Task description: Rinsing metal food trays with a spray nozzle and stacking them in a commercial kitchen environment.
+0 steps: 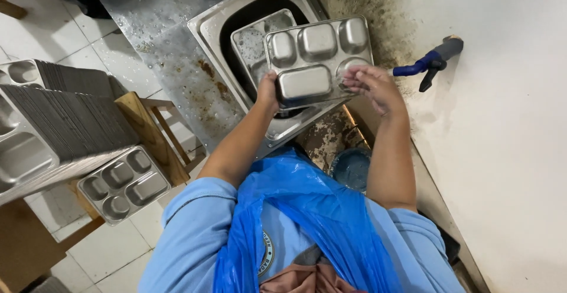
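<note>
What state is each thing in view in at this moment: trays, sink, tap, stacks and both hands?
Held steel tray: tilted over the sink, compartments facing up.
Left hand: gripping the held tray's near edge.
Right hand: open, fingers on the tray's right side.
Second tray: lying in the sink, wet.
Sink: rim wet, stained.
Blue tap: no water seen running.
Tray stacks: leaning on the wooden stand.
Single tray: flat, face up.

A white wall (508,169) is seen on the right, darkened by mould near its top; a blue tap (430,63) is fixed to it; the floor (41,30) is laid with pale tiles; a wooden stool (155,139) is set beside the wet steel worktop (159,27).
</note>
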